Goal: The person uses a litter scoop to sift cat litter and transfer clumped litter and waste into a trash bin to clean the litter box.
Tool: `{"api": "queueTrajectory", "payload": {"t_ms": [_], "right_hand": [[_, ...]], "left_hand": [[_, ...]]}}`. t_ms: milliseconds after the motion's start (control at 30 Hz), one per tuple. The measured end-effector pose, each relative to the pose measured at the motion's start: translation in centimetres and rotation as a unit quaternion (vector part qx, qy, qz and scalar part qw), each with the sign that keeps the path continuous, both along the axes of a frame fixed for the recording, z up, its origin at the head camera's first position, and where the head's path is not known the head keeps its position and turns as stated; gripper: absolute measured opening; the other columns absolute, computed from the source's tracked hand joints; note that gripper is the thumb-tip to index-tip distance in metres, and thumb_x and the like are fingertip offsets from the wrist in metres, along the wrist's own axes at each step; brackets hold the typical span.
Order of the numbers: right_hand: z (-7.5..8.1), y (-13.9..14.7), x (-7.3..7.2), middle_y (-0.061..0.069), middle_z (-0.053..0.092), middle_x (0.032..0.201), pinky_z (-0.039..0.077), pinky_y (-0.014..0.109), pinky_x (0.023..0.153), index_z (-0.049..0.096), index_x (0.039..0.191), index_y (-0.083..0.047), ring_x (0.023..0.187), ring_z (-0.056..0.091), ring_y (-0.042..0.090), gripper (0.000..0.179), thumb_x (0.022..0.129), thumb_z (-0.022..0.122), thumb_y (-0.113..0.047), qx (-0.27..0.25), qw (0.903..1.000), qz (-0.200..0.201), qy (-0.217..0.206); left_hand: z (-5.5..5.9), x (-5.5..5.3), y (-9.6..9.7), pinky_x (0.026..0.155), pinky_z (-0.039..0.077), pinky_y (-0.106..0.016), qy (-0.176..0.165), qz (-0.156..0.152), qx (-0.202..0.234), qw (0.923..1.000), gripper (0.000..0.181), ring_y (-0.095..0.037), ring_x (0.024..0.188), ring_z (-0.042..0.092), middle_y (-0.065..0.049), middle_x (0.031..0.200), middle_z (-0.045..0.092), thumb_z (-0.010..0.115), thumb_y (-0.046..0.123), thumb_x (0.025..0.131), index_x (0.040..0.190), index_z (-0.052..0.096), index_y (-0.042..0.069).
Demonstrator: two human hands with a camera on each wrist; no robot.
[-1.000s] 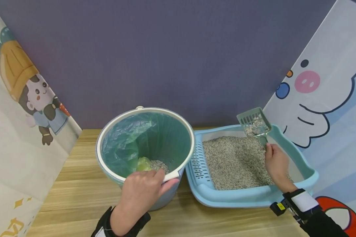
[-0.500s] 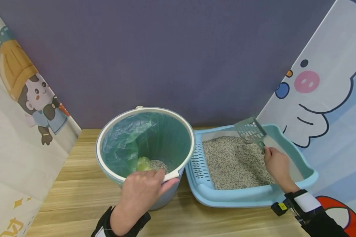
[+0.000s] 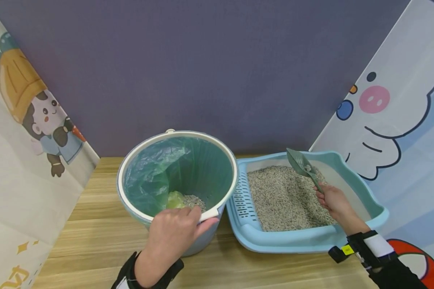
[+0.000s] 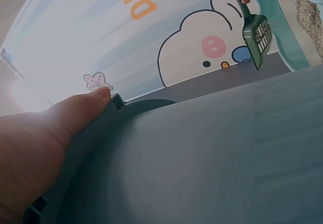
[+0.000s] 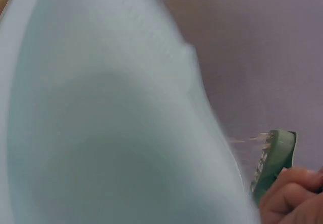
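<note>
In the head view my right hand (image 3: 335,202) grips the handle of a green slotted litter scoop (image 3: 298,162). The scoop is tilted steeply over the far part of a blue litter box (image 3: 293,242), with a few pale bits on its slots. Grey-beige cat litter (image 3: 275,196) fills much of the box. My left hand (image 3: 175,235) holds the near rim of a trash bin (image 3: 123,172), which is lined with a green plastic bag (image 3: 144,172). From the left wrist view, the left thumb (image 4: 83,110) lies against the bin's rim, and the scoop (image 4: 257,37) shows beyond.
Inside the bin lie a yellow-green crumpled item (image 3: 175,199) and some litter. Bin and litter box stand side by side on a wood-grain surface (image 3: 90,233). A dark wall (image 3: 217,72) rises behind, with cartoon-printed panels at both sides.
The scoop has gone from nearly level with a load of litter to lower and steeply tilted, with most of the load gone. My left hand and the bin have stayed put.
</note>
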State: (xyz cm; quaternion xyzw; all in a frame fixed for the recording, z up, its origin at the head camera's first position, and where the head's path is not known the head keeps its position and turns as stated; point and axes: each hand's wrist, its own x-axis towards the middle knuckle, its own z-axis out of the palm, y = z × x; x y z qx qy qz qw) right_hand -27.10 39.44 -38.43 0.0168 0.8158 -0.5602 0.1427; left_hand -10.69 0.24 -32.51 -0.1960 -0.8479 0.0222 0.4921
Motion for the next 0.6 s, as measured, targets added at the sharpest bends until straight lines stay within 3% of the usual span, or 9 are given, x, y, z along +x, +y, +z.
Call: {"api": "queueTrajectory", "payload": {"t_ms": [67, 100, 200, 300, 367, 433, 500, 533, 600], "right_hand": [[-0.24, -0.26, 0.22, -0.004, 0.045, 0.062, 0.034, 0.022, 0.046, 0.048, 0.104, 0.006, 0.048, 0.037, 0.003, 0.045, 0.101, 0.02, -0.029, 0.118, 0.9901, -0.027, 0.07], [-0.35, -0.39, 0.33, 0.0, 0.048, 0.062, 0.034, 0.024, 0.047, 0.051, 0.102, 0.008, 0.049, 0.039, 0.006, 0.045, 0.101, 0.023, -0.027, 0.178, 0.9766, -0.043, 0.112], [-0.57, -0.68, 0.55, 0.013, 0.054, 0.06, 0.033, 0.031, 0.047, 0.057, 0.089, 0.01, 0.047, 0.042, 0.017, 0.039, 0.099, 0.033, -0.018, 0.309, 0.9156, -0.088, 0.242], [-0.64, -0.82, 0.6, 0.019, 0.055, 0.06, 0.036, 0.039, 0.047, 0.057, 0.083, 0.011, 0.047, 0.047, 0.026, 0.031, 0.097, 0.041, -0.011, 0.363, 0.8627, -0.108, 0.335], [-0.65, -0.87, 0.63, 0.021, 0.055, 0.06, 0.038, 0.042, 0.048, 0.057, 0.084, 0.012, 0.047, 0.049, 0.029, 0.029, 0.096, 0.043, -0.01, 0.376, 0.847, -0.112, 0.359], [-0.65, -0.85, 0.69, 0.02, 0.055, 0.059, 0.038, 0.042, 0.048, 0.057, 0.084, 0.012, 0.047, 0.049, 0.028, 0.028, 0.095, 0.044, -0.01, 0.384, 0.8412, -0.111, 0.364], [-0.66, -0.77, 0.79, 0.017, 0.053, 0.056, 0.035, 0.037, 0.047, 0.057, 0.081, 0.011, 0.046, 0.046, 0.024, 0.03, 0.096, 0.043, -0.012, 0.379, 0.8517, -0.106, 0.346], [-0.68, -0.67, 0.81, 0.014, 0.052, 0.055, 0.035, 0.035, 0.047, 0.058, 0.081, 0.01, 0.046, 0.045, 0.022, 0.033, 0.097, 0.042, -0.014, 0.366, 0.8666, -0.1, 0.324], [-0.68, -0.44, 0.79, 0.007, 0.049, 0.056, 0.034, 0.03, 0.047, 0.058, 0.087, 0.01, 0.048, 0.042, 0.014, 0.039, 0.099, 0.035, -0.02, 0.303, 0.9154, -0.076, 0.254]], "left_hand": [[0.0, 0.01, 0.01, 0.035, 0.007, -0.02, 0.004, 0.0, 0.0, 1.0, 0.058, -0.004, 0.035, 0.011, 0.008, 0.04, 0.019, 0.026, 0.052, 0.096, 0.05, 0.026, 0.016], [0.01, 0.01, 0.01, 0.035, 0.007, -0.02, 0.005, 0.0, 0.0, 1.0, 0.058, -0.004, 0.035, 0.011, 0.008, 0.04, 0.019, 0.026, 0.052, 0.096, 0.05, 0.026, 0.016], [0.0, 0.03, 0.0, 0.035, 0.007, -0.02, 0.009, 0.001, -0.001, 1.0, 0.058, -0.004, 0.035, 0.011, 0.008, 0.04, 0.018, 0.026, 0.052, 0.096, 0.05, 0.026, 0.016], [-0.01, 0.04, -0.03, 0.035, 0.007, -0.021, 0.012, 0.003, -0.001, 0.9999, 0.058, -0.004, 0.035, 0.011, 0.008, 0.04, 0.018, 0.027, 0.053, 0.095, 0.05, 0.025, 0.016], [-0.02, 0.04, -0.04, 0.035, 0.007, -0.021, 0.013, 0.004, 0.0, 0.9999, 0.058, -0.005, 0.035, 0.011, 0.008, 0.04, 0.018, 0.027, 0.053, 0.095, 0.05, 0.025, 0.016], [-0.02, 0.04, -0.02, 0.035, 0.007, -0.021, 0.013, 0.003, 0.001, 0.9999, 0.058, -0.004, 0.035, 0.011, 0.008, 0.04, 0.018, 0.027, 0.053, 0.095, 0.05, 0.025, 0.016], [-0.01, 0.03, 0.02, 0.035, 0.007, -0.021, 0.014, 0.003, 0.0, 0.9999, 0.058, -0.004, 0.035, 0.011, 0.008, 0.04, 0.018, 0.027, 0.053, 0.095, 0.05, 0.025, 0.016], [-0.01, 0.04, 0.05, 0.035, 0.007, -0.02, 0.014, 0.003, 0.0, 0.9999, 0.058, -0.004, 0.034, 0.011, 0.008, 0.039, 0.018, 0.027, 0.053, 0.095, 0.05, 0.025, 0.016], [-0.01, 0.04, 0.09, 0.034, 0.008, -0.02, 0.013, 0.003, 0.001, 0.9999, 0.059, -0.004, 0.034, 0.012, 0.008, 0.039, 0.018, 0.026, 0.053, 0.095, 0.05, 0.025, 0.016]]}}
